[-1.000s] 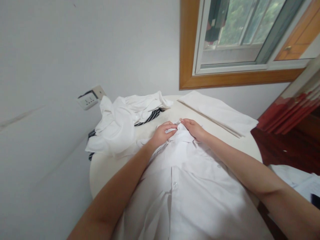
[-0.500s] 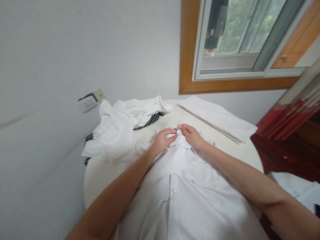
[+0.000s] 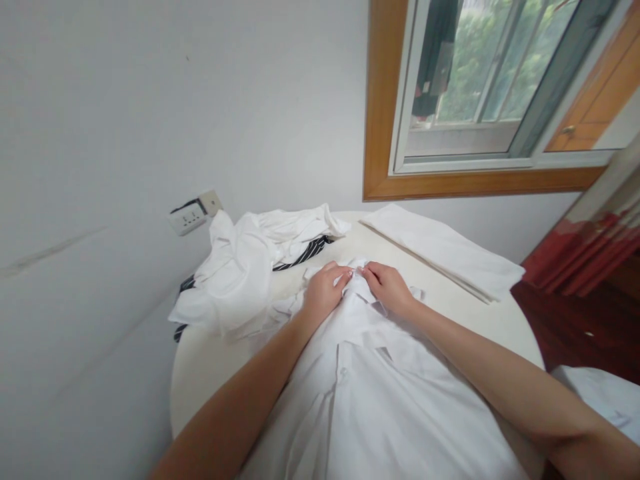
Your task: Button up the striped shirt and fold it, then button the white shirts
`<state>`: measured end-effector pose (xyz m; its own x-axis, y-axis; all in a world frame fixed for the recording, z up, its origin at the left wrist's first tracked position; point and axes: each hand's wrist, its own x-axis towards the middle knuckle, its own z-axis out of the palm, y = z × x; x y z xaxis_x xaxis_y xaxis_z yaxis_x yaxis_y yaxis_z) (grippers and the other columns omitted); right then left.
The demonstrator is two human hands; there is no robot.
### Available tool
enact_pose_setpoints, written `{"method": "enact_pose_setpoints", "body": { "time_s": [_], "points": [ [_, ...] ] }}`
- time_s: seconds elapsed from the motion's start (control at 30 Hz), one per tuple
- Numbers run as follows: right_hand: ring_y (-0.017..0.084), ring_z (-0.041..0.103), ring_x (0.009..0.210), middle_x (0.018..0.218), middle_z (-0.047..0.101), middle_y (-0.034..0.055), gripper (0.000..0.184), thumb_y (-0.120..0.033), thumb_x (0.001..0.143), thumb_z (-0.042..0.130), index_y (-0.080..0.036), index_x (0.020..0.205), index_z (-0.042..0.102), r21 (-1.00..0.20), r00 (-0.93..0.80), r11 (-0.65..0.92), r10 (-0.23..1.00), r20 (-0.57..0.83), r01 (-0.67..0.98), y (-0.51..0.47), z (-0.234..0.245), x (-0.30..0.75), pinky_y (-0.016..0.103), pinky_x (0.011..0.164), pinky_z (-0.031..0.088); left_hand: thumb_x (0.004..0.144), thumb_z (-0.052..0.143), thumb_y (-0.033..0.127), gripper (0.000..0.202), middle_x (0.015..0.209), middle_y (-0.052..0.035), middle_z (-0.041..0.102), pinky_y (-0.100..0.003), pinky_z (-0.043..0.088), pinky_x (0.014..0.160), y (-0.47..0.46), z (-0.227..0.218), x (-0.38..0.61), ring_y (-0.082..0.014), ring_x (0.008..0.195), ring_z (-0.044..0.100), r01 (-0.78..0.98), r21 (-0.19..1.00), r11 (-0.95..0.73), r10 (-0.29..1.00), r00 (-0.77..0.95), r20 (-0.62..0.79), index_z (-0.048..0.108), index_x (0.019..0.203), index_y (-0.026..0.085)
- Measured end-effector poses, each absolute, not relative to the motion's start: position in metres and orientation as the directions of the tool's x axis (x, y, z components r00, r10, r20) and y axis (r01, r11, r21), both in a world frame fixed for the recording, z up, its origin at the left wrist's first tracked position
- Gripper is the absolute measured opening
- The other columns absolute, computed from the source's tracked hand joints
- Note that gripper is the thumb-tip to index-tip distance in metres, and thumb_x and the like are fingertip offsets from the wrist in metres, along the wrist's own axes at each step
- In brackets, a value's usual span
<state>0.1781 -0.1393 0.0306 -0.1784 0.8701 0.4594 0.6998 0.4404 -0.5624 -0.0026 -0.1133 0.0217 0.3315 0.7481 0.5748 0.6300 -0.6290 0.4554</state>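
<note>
A white buttoned shirt (image 3: 380,393) lies front-up on the round white table (image 3: 210,367), its collar at the far end. My left hand (image 3: 323,292) and my right hand (image 3: 387,287) meet at the collar (image 3: 356,280), each pinching its fabric with curled fingers. Both forearms stretch over the shirt's body.
A heap of crumpled white clothes (image 3: 240,267) with a black striped piece (image 3: 305,252) sits at the table's back left. A folded white cloth (image 3: 445,250) lies at the back right. A wall socket (image 3: 190,217), a wood-framed window (image 3: 480,107) and a dark red floor (image 3: 575,313) surround the table.
My hands have stayed at the collar, fingers drawing closer together on it. The view has shifted slightly, so everything sits lower in the picture.
</note>
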Motion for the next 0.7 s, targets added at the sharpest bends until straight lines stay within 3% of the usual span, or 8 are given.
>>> {"method": "enact_pose_setpoints", "body": {
  "time_s": [0.1, 0.17, 0.27, 0.37, 0.47, 0.57, 0.63, 0.7],
  "points": [
    [0.016, 0.052, 0.063, 0.066, 0.059, 0.0024, 0.034, -0.033, 0.096, 0.035, -0.019, 0.074, 0.058, -0.477, -0.199, 0.437, 0.86, 0.469, 0.763, -0.143, 0.035, 0.18, 0.027, 0.064, 0.036, 0.094, 0.044, 0.031, 0.028, 0.096, -0.0043, 0.067, -0.028, 0.047, 0.082, -0.113, 0.02, -0.007, -0.0168, 0.09, 0.062, 0.672, 0.421, -0.609, 0.762, 0.349, 0.545, 0.069, 0.105, 0.023],
    [0.019, 0.057, 0.08, 0.085, 0.066, 0.0075, 0.029, -0.032, 0.095, 0.038, -0.018, 0.093, 0.063, -0.373, -0.271, 0.519, 0.793, 0.545, 0.769, -0.147, 0.04, 0.18, 0.03, 0.075, 0.039, 0.094, 0.045, 0.032, 0.028, 0.099, -0.0051, 0.068, -0.029, 0.047, 0.084, -0.109, 0.018, -0.011, -0.018, 0.093, 0.062, 0.665, 0.42, -0.617, 0.759, 0.364, 0.54, 0.069, 0.104, 0.022],
    [0.025, 0.051, 0.107, 0.117, 0.06, 0.0128, 0.036, -0.04, 0.09, 0.05, -0.018, 0.117, 0.06, -0.196, -0.441, 0.665, 0.659, 0.609, 0.721, -0.152, 0.045, 0.18, 0.039, 0.093, 0.035, 0.093, 0.045, 0.032, 0.028, 0.097, -0.0052, 0.069, -0.031, 0.047, 0.087, -0.1, 0.015, -0.016, -0.0183, 0.094, 0.062, 0.62, 0.459, -0.637, 0.749, 0.356, 0.559, 0.07, 0.1, 0.021],
    [0.027, 0.047, 0.112, 0.119, 0.059, 0.0118, 0.029, -0.044, 0.087, 0.056, -0.021, 0.099, 0.069, -0.145, -0.542, 0.728, 0.614, 0.574, 0.67, -0.154, 0.049, 0.18, 0.043, 0.095, 0.034, 0.091, 0.047, 0.031, 0.026, 0.096, -0.0051, 0.071, -0.031, 0.047, 0.09, -0.092, 0.015, -0.021, -0.0175, 0.095, 0.062, 0.53, 0.563, -0.634, 0.759, 0.29, 0.583, 0.07, 0.097, 0.02],
    [0.025, 0.05, 0.109, 0.113, 0.062, 0.0105, 0.022, -0.04, 0.086, 0.06, -0.021, 0.084, 0.072, -0.226, -0.614, 0.818, 0.552, 0.564, 0.529, -0.158, 0.059, 0.182, 0.042, 0.095, 0.036, 0.088, 0.049, 0.03, 0.026, 0.1, -0.007, 0.071, -0.033, 0.047, 0.091, -0.086, 0.018, -0.024, -0.0183, 0.095, 0.064, 0.436, 0.708, -0.555, 0.825, 0.184, 0.534, 0.07, 0.095, 0.017],
    [0.019, 0.057, 0.096, 0.102, 0.066, 0.0095, 0.023, -0.04, 0.084, 0.063, -0.019, 0.086, 0.072, -0.446, -0.72, 0.848, 0.497, 0.485, 0.286, -0.168, 0.075, 0.185, 0.034, 0.09, 0.041, 0.085, 0.052, 0.03, 0.026, 0.102, -0.0086, 0.072, -0.034, 0.046, 0.093, -0.082, 0.02, -0.028, -0.0196, 0.097, 0.064, 0.36, 0.821, -0.443, 0.891, 0.072, 0.449, 0.07, 0.096, 0.015],
    [0.015, 0.06, 0.085, 0.094, 0.068, 0.0079, 0.027, -0.042, 0.084, 0.062, -0.017, 0.086, 0.073, -0.619, -0.813, 0.754, 0.492, 0.31, 0.221, -0.176, 0.081, 0.187, 0.027, 0.08, 0.044, 0.083, 0.053, 0.03, 0.026, 0.103, -0.0088, 0.072, -0.035, 0.046, 0.093, -0.079, 0.021, -0.032, -0.0205, 0.098, 0.064, 0.315, 0.871, -0.376, 0.92, 0.011, 0.393, 0.07, 0.095, 0.014],
    [0.012, 0.06, 0.073, 0.084, 0.069, 0.005, 0.034, -0.046, 0.082, 0.062, -0.015, 0.087, 0.074, -0.73, -0.882, 0.618, 0.47, 0.044, 0.293, -0.181, 0.083, 0.19, 0.021, 0.067, 0.043, 0.083, 0.053, 0.031, 0.026, 0.104, -0.0084, 0.071, -0.036, 0.045, 0.095, -0.075, 0.021, -0.038, -0.0213, 0.1, 0.064, 0.299, 0.892, -0.339, 0.929, -0.043, 0.367, 0.07, 0.095, 0.015]
  ]
}}
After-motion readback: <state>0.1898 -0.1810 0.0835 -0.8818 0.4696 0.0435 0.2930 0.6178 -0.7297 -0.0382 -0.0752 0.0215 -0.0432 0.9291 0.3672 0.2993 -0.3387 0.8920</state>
